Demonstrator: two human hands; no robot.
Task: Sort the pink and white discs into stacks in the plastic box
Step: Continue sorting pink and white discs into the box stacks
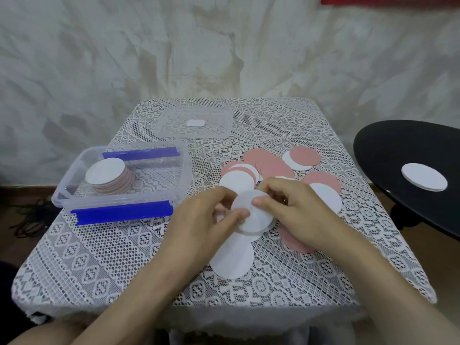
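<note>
A clear plastic box (62, 195) with blue clips stands at the table's left and holds one stack of discs (109, 176), white on top with pink edges showing. Loose pink discs (271, 165) and white discs (236, 181) lie scattered right of the middle. My left hand (199, 220) and my right hand (293, 202) meet over the pile, both pinching a small bunch of white discs (254, 215) held just above the cloth. A single white disc (232, 260) lies under my left wrist, and a pink one (291, 241) peeks out under my right hand.
The box's clear lid (224, 118) lies at the back of the lace-covered table (99, 257), with a white patch in its centre. A black round stool (388, 150) at the right carries one white disc (424, 180). A pale wall rises behind.
</note>
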